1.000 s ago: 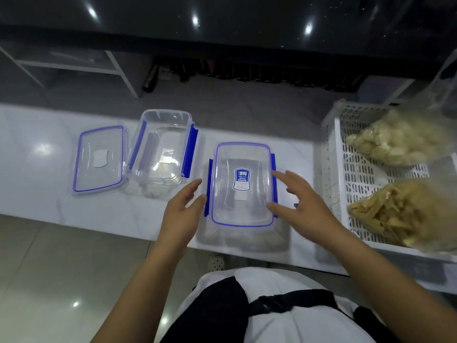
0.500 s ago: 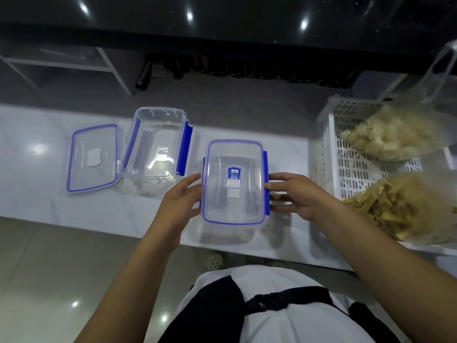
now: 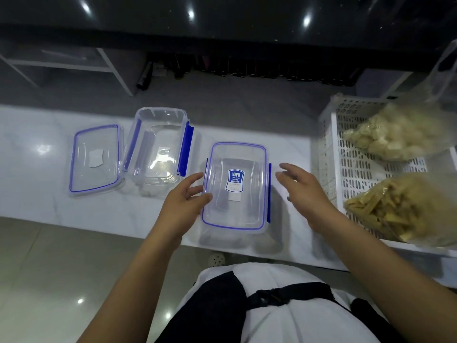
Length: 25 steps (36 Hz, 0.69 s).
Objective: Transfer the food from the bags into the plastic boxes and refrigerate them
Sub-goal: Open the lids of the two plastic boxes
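A clear plastic box (image 3: 236,186) with its blue-rimmed lid on and a blue label stands on the white counter in front of me. My left hand (image 3: 183,199) grips its left side, thumb on the lid's edge. My right hand (image 3: 303,191) hovers just right of the box, fingers spread, not touching it. To the left stands an open empty box (image 3: 158,149) with its loose lid (image 3: 95,158) lying flat beside it. At the right, a bag of pale round pieces (image 3: 400,132) and a bag of yellow strips (image 3: 400,209) lie in a white basket (image 3: 331,154).
The white marble counter (image 3: 37,174) runs left to right, its near edge just below the lidded box. Beyond it the floor is grey, with a white frame (image 3: 116,73) and a dark cabinet. A loose bag handle (image 3: 445,70) sticks up at the far right.
My right hand has come off the lidded box's right clip and opened, moving a little to the right. My left hand stays on the box's left side.
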### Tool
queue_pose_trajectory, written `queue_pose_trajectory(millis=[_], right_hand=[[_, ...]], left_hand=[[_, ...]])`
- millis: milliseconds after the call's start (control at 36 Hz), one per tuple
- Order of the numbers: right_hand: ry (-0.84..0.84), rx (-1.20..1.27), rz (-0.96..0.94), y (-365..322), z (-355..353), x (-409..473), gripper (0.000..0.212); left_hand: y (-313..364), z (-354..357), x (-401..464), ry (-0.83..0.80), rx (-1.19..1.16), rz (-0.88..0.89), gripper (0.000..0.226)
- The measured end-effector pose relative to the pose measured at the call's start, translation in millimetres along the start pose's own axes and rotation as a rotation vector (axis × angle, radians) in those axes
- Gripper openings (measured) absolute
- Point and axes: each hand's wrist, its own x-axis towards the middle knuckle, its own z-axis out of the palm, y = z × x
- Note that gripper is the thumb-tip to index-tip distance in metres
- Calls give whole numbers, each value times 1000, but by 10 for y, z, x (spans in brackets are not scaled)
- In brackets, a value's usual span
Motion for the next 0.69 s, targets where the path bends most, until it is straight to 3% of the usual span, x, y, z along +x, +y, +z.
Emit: queue_pose_trajectory(millis=[83,194,417,694], right_hand=[[-99,170,91,-172,-18,-49,24],[-220,272,183,-308,-29,-74,35],[-224,426,252,-364,-67,-61,42],[-347,472,197,-609,-103,-108,44]], left_hand=[[43,4,28,-3,-5,-25,41],[97,1,26,-18,-24,-33,37],[203,44,-98,35,-56,-2,42],[424,-130,-356,138,-279,89,53]])
